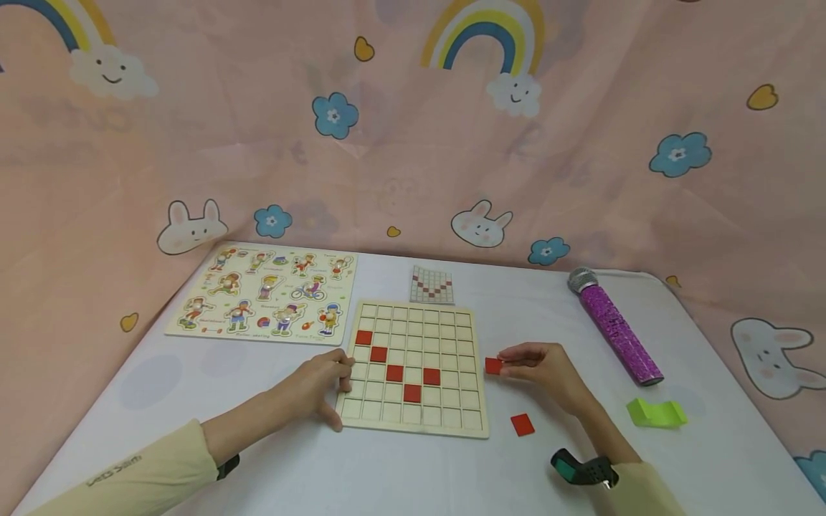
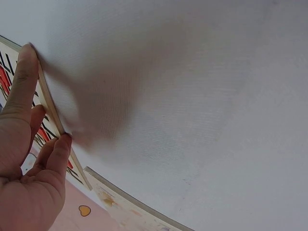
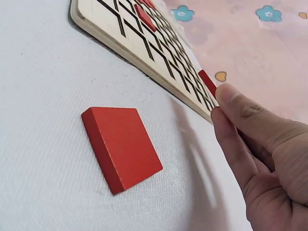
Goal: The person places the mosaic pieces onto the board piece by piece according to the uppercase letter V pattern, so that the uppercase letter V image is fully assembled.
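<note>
A pale wooden grid board (image 1: 381, 423) lies flat on the table, with several red square tiles (image 1: 394, 373) set in its cells. Against the board's left edge rest the fingertips and thumb of my left hand (image 1: 316, 387); the left wrist view shows this hand (image 2: 36, 163) touching the rim. Just off the board's right side, my right hand (image 1: 545, 369) pinches a red tile (image 1: 493, 366) between thumb and fingers. That tile (image 3: 208, 83) appears partly covered by the fingertips in the right wrist view. Another loose red tile (image 1: 523, 425) lies on the cloth below this hand.
Behind the board sits a small grid card (image 1: 432, 285) with a red V pattern. A sports-figure puzzle board (image 1: 258, 294) is at back left. To the right lie a purple glitter microphone (image 1: 619, 333) and a green curved block (image 1: 657, 413). A pink printed curtain (image 1: 400, 158) hangs behind.
</note>
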The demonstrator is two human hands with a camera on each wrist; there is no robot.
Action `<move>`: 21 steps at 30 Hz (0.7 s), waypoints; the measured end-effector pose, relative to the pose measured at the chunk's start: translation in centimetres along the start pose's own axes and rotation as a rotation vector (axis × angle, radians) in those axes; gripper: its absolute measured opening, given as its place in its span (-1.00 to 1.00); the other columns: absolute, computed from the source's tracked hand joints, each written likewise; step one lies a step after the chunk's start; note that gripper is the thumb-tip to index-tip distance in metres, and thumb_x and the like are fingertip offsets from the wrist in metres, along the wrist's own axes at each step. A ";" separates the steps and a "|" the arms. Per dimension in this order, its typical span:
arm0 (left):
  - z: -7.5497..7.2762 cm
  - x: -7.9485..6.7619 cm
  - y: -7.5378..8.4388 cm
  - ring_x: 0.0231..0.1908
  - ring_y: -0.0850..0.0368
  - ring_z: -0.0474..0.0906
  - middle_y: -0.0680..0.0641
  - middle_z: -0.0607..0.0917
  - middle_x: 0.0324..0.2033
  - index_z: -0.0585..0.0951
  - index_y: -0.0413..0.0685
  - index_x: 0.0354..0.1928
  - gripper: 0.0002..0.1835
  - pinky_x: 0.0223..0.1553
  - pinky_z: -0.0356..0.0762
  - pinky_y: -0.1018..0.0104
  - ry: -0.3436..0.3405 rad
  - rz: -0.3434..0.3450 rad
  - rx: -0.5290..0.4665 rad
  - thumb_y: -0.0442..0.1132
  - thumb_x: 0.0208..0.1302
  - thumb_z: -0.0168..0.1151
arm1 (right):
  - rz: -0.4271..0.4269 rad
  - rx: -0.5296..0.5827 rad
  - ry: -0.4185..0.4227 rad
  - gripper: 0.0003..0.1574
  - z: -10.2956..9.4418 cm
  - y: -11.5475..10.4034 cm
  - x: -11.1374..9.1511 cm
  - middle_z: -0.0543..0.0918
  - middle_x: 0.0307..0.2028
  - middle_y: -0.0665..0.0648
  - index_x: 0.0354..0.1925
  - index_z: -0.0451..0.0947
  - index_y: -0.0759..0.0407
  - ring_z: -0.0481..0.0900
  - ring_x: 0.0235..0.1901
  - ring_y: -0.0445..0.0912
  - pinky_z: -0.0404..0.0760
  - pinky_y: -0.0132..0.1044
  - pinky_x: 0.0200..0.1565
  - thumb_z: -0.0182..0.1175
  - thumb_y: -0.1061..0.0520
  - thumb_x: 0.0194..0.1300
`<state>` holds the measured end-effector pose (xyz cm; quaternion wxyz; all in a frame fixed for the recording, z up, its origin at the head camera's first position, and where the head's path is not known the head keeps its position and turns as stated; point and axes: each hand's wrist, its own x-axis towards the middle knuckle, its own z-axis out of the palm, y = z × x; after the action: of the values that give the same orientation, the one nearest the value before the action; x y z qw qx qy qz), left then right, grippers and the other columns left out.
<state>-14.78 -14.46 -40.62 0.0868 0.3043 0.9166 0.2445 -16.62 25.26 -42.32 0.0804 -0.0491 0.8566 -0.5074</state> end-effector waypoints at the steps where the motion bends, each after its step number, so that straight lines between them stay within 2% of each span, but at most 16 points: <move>1: 0.0 0.0 0.0 0.03 -0.20 0.51 -0.12 0.56 -0.14 0.55 -0.09 -0.54 -0.52 0.02 0.53 0.07 0.000 -0.001 -0.001 -0.21 -0.55 0.69 | 0.005 0.001 0.004 -0.54 0.1 0.0 0.1 0.71 -0.14 0.22 -0.06 0.64 0.31 0.69 -0.15 -0.05 0.62 -0.40 -0.11 0.44 0.15 0.05; 21: 0.0 0.0 0.1 0.04 -0.19 0.51 -0.14 0.56 -0.12 0.56 -0.08 -0.53 -0.54 0.04 0.52 0.08 -0.006 -0.013 -0.011 -0.23 -0.54 0.69 | 0.025 0.026 0.033 -0.52 2.5 -0.8 2.1 0.71 -0.14 0.20 -0.06 0.63 0.30 0.68 -0.13 -0.03 0.60 -0.37 -0.06 0.45 0.16 0.02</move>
<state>-14.72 -14.40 -40.55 0.0926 0.2984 0.9170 0.2479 -18.25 22.36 -43.02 0.0735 -0.0289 0.8516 -0.5182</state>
